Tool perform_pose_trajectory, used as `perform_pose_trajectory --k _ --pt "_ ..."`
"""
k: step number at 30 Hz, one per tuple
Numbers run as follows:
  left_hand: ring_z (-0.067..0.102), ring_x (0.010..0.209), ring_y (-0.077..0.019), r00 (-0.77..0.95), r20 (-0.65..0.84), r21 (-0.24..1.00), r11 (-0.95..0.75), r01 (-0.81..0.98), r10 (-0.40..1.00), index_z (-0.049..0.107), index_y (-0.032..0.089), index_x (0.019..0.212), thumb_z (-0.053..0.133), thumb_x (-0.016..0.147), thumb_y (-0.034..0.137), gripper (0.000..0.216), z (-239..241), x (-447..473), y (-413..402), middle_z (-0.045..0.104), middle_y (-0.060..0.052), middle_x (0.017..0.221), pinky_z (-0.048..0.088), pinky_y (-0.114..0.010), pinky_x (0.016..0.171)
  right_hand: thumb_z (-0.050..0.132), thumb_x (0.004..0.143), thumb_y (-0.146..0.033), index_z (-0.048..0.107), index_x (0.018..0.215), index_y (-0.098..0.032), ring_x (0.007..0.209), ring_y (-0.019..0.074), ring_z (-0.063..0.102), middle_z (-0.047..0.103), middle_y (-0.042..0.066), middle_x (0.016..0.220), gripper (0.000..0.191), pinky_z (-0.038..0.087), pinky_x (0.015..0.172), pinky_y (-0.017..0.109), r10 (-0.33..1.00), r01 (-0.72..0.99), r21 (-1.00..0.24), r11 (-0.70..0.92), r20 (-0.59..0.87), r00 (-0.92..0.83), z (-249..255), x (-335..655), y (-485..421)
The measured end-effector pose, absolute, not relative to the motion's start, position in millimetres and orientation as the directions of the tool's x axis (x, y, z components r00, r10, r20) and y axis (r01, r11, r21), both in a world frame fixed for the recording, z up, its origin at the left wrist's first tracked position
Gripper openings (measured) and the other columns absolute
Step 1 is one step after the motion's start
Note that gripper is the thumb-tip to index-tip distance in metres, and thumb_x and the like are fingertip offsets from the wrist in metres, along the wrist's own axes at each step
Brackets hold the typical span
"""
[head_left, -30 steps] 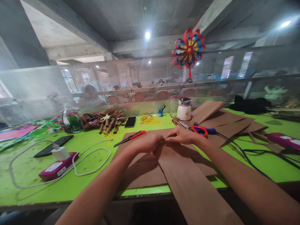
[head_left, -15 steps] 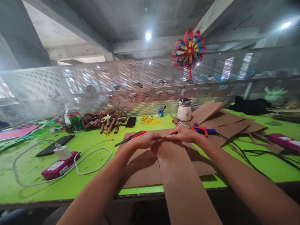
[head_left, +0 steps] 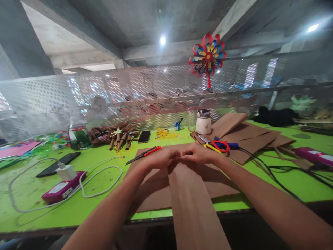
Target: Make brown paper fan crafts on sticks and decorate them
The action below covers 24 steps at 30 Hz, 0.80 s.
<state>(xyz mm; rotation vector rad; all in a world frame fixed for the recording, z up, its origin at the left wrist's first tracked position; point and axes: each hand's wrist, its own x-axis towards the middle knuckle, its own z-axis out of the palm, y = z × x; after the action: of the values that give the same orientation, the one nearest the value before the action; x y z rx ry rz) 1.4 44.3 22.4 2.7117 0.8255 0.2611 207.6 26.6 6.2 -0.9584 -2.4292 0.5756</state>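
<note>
A long strip of brown paper [head_left: 191, 201] runs from the table's middle toward me and hangs over the near edge. My left hand [head_left: 162, 159] and my right hand [head_left: 198, 154] meet at its far end, fingers closed and pinching the paper's top edge. The strip lies on a larger brown paper sheet [head_left: 156, 187] spread on the green table [head_left: 39, 194]. A red-handled cutter knife [head_left: 144, 154] lies just left of my left hand. Red-handled scissors [head_left: 215, 144] lie just right of my right hand.
A magenta power bank [head_left: 61, 189] with a white plug and looping cable sits at left, beside a black phone [head_left: 56, 164]. Paper rolls [head_left: 121, 135], a second phone [head_left: 144, 136], a white jar [head_left: 203, 122] and stacked brown sheets [head_left: 249, 137] line the back. Black cables [head_left: 275, 172] cross the right side.
The strip's hanging end has swung left and now runs straighter toward me. Both hands stayed at its far end, the right one moving in to meet the left.
</note>
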Motion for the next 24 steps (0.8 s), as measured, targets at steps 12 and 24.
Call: perform_pose_trajectory --k 12,24 --pt "0.047 0.069 -0.0109 0.827 0.138 0.38 -0.8 0.464 0.545 0.057 0.016 0.086 0.044 0.086 0.034 0.022 29.3 3.5 36.9 0.058 -0.001 0.08 0.035 -0.021 0.061 0.047 0.082 -0.033 0.047 0.056 -0.015 0.051 0.0073 0.036 0.042 -0.004 0.053 0.032 0.025 0.049 0.021 0.726 0.525 -0.534 0.662 0.283 -0.627 14.8 214.3 26.2" --pt "0.043 0.04 -0.006 0.826 -0.059 0.756 -0.516 0.403 0.56 0.051 0.015 0.089 0.049 0.084 0.038 0.023 36.0 -0.8 33.0 0.047 0.006 0.053 0.032 -0.018 0.042 0.05 0.08 -0.04 0.053 0.061 -0.014 0.052 0.0073 0.036 0.043 -0.003 0.055 0.033 0.026 0.049 0.022 0.728 0.454 -0.633 0.627 0.269 -0.631 20.0 213.5 20.5"
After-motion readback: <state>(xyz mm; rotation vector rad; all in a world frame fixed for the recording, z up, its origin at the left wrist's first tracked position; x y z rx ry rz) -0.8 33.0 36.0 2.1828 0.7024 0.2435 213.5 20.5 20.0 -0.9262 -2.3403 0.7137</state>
